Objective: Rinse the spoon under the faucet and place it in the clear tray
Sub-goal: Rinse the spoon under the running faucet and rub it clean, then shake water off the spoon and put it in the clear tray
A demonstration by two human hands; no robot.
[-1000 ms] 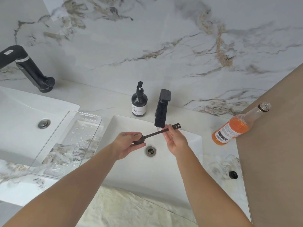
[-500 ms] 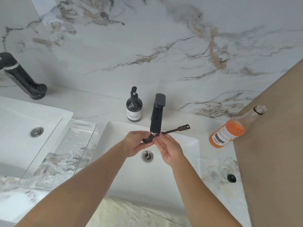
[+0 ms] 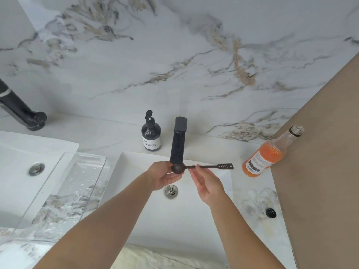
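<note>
Both hands hold the dark spoon [image 3: 196,167] level under the black faucet [image 3: 178,142], over the white sink [image 3: 194,220]. The left hand [image 3: 165,176] fingers cup its bowl; the right hand [image 3: 206,182] fingers pinch the handle. The clear tray [image 3: 64,193] lies at nine o'clock on the desk [image 3: 252,200].

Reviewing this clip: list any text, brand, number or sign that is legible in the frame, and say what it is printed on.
No text can be read.
Soap dispenser bottle: white label with dark print, too small and blurred to read.
Orange drink bottle: white label with small print and what looks like a barcode, unreadable.
Spoon, faucet, clear tray: no markings visible.
</note>
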